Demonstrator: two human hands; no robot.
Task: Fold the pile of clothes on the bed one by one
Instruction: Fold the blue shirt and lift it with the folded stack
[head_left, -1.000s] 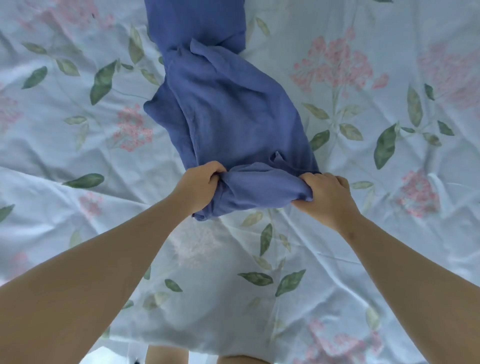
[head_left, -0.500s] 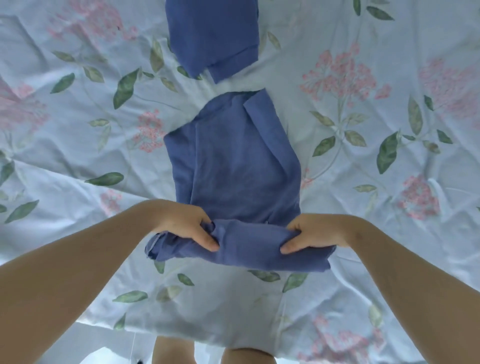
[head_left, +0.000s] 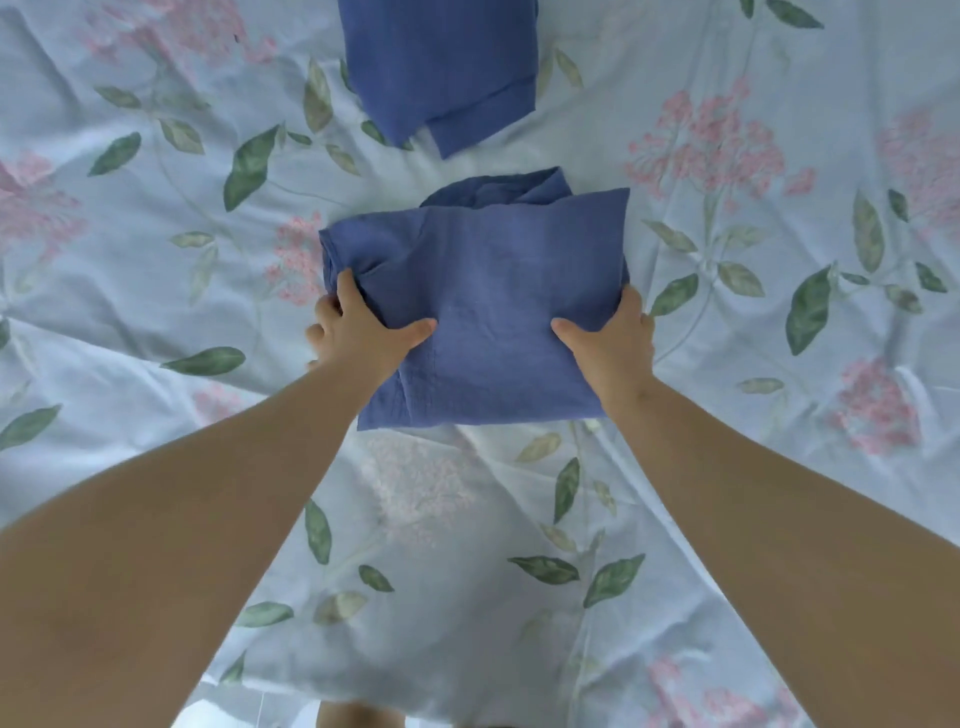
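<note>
A blue garment (head_left: 488, 291), folded into a thick square bundle, lies in the middle of the bed. My left hand (head_left: 358, 327) grips its left side, thumb on top and fingers tucked under the edge. My right hand (head_left: 613, 338) grips the right side the same way. A crumpled layer of the same cloth shows at the bundle's far edge. Beyond it lies a second blue folded garment (head_left: 441, 67), apart from the first and cut off by the top of the view.
The bed is covered by a pale blue sheet (head_left: 727, 467) printed with pink flowers and green leaves, wrinkled all over. Its near edge (head_left: 363, 701) runs along the bottom of the view, with my legs just past it.
My hands have folded the near end of the blue garment over its far part, turning a long strip into a compact square. Both hands moved away from me with the cloth.
</note>
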